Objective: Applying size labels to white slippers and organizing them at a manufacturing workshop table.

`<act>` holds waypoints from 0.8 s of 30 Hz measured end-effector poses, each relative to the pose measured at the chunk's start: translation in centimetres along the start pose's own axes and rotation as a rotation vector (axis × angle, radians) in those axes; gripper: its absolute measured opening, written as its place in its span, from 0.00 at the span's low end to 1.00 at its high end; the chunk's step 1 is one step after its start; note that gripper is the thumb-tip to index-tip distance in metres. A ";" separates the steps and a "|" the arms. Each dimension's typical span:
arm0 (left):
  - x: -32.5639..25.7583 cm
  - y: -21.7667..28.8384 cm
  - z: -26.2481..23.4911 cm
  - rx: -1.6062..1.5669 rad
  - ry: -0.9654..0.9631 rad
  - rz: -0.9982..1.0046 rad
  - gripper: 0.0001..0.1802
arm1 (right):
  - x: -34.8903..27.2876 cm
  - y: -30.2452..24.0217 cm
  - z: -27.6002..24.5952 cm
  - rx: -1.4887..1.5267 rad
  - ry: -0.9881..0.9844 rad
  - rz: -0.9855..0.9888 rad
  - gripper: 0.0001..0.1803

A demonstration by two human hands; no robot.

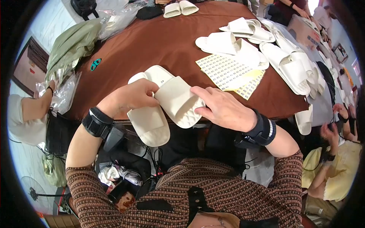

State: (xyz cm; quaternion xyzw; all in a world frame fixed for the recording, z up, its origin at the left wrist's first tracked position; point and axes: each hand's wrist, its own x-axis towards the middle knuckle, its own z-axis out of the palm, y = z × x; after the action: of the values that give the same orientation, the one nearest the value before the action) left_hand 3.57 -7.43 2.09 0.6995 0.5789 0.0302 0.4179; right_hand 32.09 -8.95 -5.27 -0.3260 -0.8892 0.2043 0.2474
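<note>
Two cream slide slippers are held just over the near edge of the brown-covered table. My left hand (131, 98) lies across the left slipper (149, 127), its thumb and fingertips meeting at the inner side of the right slipper (175, 95). That slipper's wide strap faces up, and its quilted sole shows at the toe opening. My right hand (228, 110) pinches the outer edge of the same slipper beside the strap. Part of the left slipper is hidden beneath my left hand. Just beyond my right hand lie yellow-and-white sticker sheets (224, 72).
White slippers (239, 45) are heaped on the right of the table (152, 45). Another pair (181, 9) sits at the far edge. Teal scissors (96, 64) lie left, near clear plastic bags (66, 93) handled by another person. Someone in yellow (338, 167) works at the right.
</note>
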 end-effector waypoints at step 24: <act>3.1 -1.1 0.4 -1.522 0.560 0.310 0.05 | 0.4 0.1 -0.8 0.294 0.073 0.061 0.35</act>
State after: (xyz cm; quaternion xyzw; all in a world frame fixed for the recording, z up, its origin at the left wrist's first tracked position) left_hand 3.91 -5.09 -0.21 0.2637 0.3799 0.6447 0.6087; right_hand 32.33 -8.39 -4.54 -0.3204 -0.8299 0.3275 0.3184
